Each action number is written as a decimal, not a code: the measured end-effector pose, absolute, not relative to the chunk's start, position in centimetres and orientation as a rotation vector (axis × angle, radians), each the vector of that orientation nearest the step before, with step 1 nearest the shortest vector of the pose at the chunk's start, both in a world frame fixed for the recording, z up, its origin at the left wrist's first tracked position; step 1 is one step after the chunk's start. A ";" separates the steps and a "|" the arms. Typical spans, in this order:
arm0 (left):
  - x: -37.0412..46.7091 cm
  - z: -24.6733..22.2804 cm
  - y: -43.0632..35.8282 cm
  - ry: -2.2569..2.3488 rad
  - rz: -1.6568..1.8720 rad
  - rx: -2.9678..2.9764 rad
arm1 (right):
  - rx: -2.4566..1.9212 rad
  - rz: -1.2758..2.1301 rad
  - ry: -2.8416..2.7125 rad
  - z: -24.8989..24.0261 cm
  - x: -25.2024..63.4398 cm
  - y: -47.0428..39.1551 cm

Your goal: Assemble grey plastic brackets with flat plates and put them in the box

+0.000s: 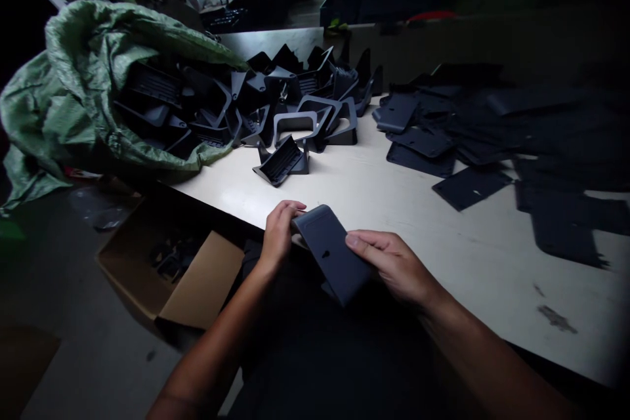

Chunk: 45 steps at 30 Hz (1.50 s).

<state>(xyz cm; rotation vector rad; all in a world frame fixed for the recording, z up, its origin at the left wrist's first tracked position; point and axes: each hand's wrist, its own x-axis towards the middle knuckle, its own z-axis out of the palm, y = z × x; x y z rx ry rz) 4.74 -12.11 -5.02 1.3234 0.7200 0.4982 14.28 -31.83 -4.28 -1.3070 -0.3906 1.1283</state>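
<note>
Between my hands, at the table's front edge, is a dark grey plastic housing [331,251] with a flat face and a small keyhole-shaped slot. My left hand [281,234] is closed on its upper left corner, the fingertips partly hidden behind it. On the right side, my right hand [388,262] grips the edge, thumb on the flat face and the other fingers out of sight underneath. The housing is tilted, its lower end towards my lap. Just beyond it on the table lies a similar black plastic piece [281,164] with a ribbed inside.
A green woven sack [83,79] lies on its side at the left, black plastic parts [300,88] spilling from it. Flat black plates [472,185] are spread over the right of the table [374,190]. Below left stands an open cardboard box [197,282] with dark parts inside.
</note>
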 end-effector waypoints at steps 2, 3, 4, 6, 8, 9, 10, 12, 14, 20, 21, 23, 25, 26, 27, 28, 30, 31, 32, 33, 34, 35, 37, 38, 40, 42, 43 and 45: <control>4.6 -5.0 -11.5 0.616 0.428 1.401 | -1.299 1.153 -0.364 -4.3 14.3 -31.8; 4.6 -5.0 -11.3 0.565 0.380 1.395 | -1.284 1.168 -0.341 -4.2 14.2 -31.7; 4.6 -5.0 -11.1 0.522 0.339 1.374 | -1.257 1.185 -0.310 -4.0 14.0 -31.5; 4.6 -5.1 -11.0 0.476 0.312 1.327 | -1.178 1.231 -0.239 -3.5 13.6 -31.2; 4.6 -5.0 -10.9 0.463 0.326 1.307 | -1.099 1.284 -0.193 -3.0 13.1 -30.9; 4.6 -4.9 -11.0 0.457 0.335 1.313 | -1.080 1.302 -0.192 -2.8 12.8 -30.8; 4.5 -4.8 -10.9 0.449 0.343 1.327 | -1.079 1.312 -0.209 -2.7 12.6 -30.7; 4.3 -4.4 -10.8 0.425 0.353 1.376 | -1.120 1.304 -0.279 -2.6 12.5 -30.6; 3.9 -4.0 -10.6 0.393 0.347 1.446 | -1.174 1.278 -0.346 -2.8 12.7 -30.7; 2.5 -2.8 -10.3 0.226 0.387 1.658 | -1.261 1.217 -0.525 -2.5 14.0 -31.0; 2.2 -2.6 -10.4 0.195 0.415 1.675 | -1.278 1.193 -0.564 -2.4 14.0 -31.0; 1.8 -2.4 -10.7 0.150 0.483 1.709 | -1.315 1.140 -0.616 -2.1 13.9 -31.0; 1.4 -2.2 -10.9 0.120 0.555 1.742 | -1.337 1.100 -0.647 -2.0 13.6 -31.0; 1.3 -2.1 -11.0 0.107 0.576 1.755 | -1.337 1.100 -0.661 -2.0 13.6 -31.0; 1.1 -2.0 -11.0 0.095 0.579 1.764 | -1.330 1.115 -0.671 -2.0 13.6 -31.0; 1.0 -1.9 -10.9 0.084 0.565 1.768 | -1.322 1.139 -0.673 -2.0 13.7 -31.0; 0.8 -1.8 -10.8 0.068 0.502 1.764 | -1.328 1.170 -0.659 -2.1 14.0 -31.1; 0.7 -1.7 -10.7 0.060 0.457 1.761 | -1.351 1.161 -0.646 -2.2 14.3 -31.1; 0.7 -1.6 -10.6 0.055 0.404 1.760 | -1.384 1.131 -0.634 -2.2 14.5 -31.2; 0.7 -1.6 -10.6 0.052 0.337 1.760 | -1.423 1.085 -0.629 -2.2 14.8 -31.2; 0.6 -1.6 -10.7 0.051 0.250 1.753 | -1.461 1.036 -0.628 -2.2 15.1 -31.3; 0.6 -1.6 -10.7 0.051 0.150 1.731 | -1.492 0.995 -0.629 -2.2 15.3 -31.3; 0.6 -1.7 -11.0 0.064 -0.047 1.643 | -1.538 0.955 -0.642 -2.1 15.6 -31.2; 0.6 -1.7 -11.1 0.079 -0.120 1.591 | -1.556 0.947 -0.658 -2.0 15.7 -31.1; 0.6 -1.7 -11.3 0.107 -0.179 1.527 | -1.600 0.890 -0.695 -1.6 15.9 -30.9; 0.5 -1.6 -11.2 0.133 -0.151 1.538 | -1.668 0.724 -0.708 -1.3 16.2 -30.7; 0.4 -1.5 -11.0 0.146 -0.122 1.552 | -1.708 0.604 -0.700 -1.1 16.5 -30.7; 0.1 -1.4 -10.5 0.184 -0.055 1.570 | -1.771 0.382 -0.657 -0.9 17.1 -30.9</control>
